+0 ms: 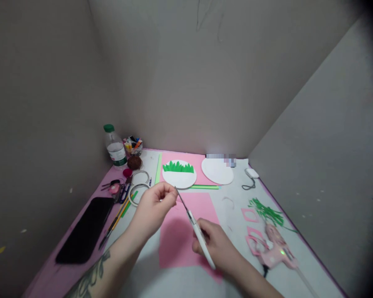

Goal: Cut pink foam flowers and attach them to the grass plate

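My right hand grips white-handled scissors, seen nearly edge-on. Their thin blades point up and left, with the tip close to the fingertips of my left hand. The left thumb and forefinger are pinched together, and whatever lies between them is too small to make out. Both hands are above a pink paper sheet. Beyond them lies a white disc with a green paper grass strip across its upper half. A plain white disc rests to its right.
Left: a black phone, tape rolls, a brown ball, a water bottle and a cup of markers. Right: a pink glue gun, pink paper scraps, green strips and a white corded item. Grey walls surround the table.
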`<state>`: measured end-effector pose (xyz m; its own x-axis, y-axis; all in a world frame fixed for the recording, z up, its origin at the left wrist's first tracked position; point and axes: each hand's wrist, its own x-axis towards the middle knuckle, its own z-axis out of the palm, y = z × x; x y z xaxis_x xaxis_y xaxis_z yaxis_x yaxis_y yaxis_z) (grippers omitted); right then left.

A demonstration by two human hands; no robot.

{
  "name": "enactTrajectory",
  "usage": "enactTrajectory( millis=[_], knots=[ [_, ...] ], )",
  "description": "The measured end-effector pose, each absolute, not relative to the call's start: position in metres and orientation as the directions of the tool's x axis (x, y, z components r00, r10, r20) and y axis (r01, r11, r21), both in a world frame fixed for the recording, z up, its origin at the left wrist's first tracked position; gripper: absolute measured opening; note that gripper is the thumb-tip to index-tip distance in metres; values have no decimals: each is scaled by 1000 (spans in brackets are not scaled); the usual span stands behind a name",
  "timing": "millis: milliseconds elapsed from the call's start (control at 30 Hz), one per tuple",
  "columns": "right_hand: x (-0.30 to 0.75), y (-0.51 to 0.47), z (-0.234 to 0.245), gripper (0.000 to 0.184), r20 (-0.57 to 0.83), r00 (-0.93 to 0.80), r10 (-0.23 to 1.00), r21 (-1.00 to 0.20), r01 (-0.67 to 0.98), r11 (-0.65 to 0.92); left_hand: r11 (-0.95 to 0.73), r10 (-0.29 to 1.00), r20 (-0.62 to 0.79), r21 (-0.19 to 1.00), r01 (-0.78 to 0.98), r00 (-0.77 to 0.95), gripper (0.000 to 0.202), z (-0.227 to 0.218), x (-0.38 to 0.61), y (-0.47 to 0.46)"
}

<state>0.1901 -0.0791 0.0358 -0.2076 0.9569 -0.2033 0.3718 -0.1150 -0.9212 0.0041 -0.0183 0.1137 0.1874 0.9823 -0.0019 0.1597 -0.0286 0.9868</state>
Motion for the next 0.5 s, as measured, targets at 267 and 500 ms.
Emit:
enactTrajectory(
  millis=[267, 500],
  knots=[
    [190, -81, 45, 13, -303, -297, 905, -941, 245, -235, 60, 986, -83, 986, 157, 148, 13, 115, 7, -16],
    [190, -80, 45, 13, -284, -325, 902, -948, 234, -214, 58, 984, -81, 988, 144, 161, 11, 116, 7, -17]
  ],
)
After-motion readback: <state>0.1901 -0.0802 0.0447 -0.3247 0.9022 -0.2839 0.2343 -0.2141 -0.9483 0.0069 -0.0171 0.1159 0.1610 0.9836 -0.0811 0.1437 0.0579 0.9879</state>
